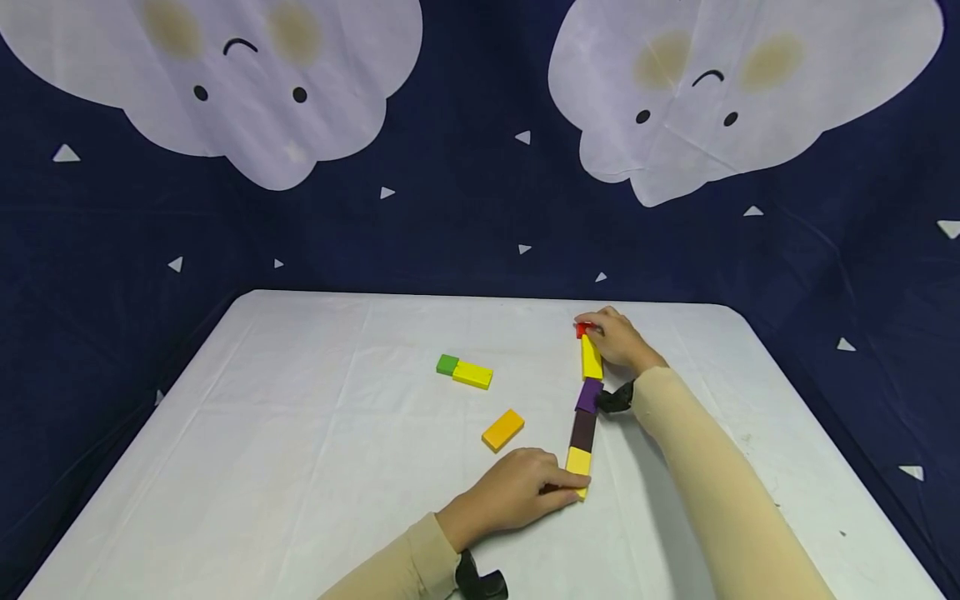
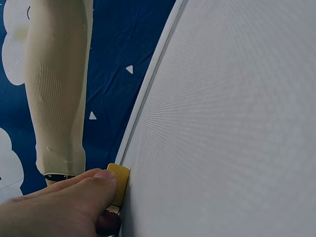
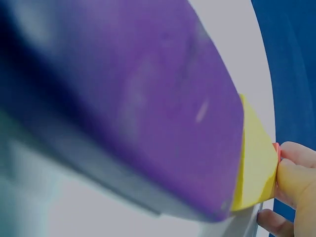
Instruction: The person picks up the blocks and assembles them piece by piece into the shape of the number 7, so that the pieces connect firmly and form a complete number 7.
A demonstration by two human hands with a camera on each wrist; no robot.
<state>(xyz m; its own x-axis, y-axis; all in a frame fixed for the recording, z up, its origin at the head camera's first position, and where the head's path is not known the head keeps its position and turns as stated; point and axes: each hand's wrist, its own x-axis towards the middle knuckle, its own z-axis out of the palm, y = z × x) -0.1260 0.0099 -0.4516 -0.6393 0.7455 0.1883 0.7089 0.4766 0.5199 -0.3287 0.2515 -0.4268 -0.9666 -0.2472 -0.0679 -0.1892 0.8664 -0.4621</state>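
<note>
A line of flat blocks runs away from me on the right half of the table. From far to near it goes red block [image 1: 582, 331], yellow block [image 1: 592, 357], purple block [image 1: 588, 395], dark brown block [image 1: 582, 431] and pale yellow block [image 1: 578, 459]. At the near end, my left hand [image 1: 510, 493] pinches the pale yellow block; the left wrist view shows thumb and finger at this block [image 2: 120, 183]. My right hand [image 1: 618, 340] pinches the red block at the far end, its fingers covering part of it. The purple block [image 3: 148, 98] looms large in the right wrist view.
Left of the line lie a green block [image 1: 447, 364] with a yellow block [image 1: 472, 375] against it, and an orange block [image 1: 503, 430] closer to me. White cloth covers the table [image 1: 247, 433]. A dark blue curtain [image 1: 465, 225] with clouds hangs behind its far edge.
</note>
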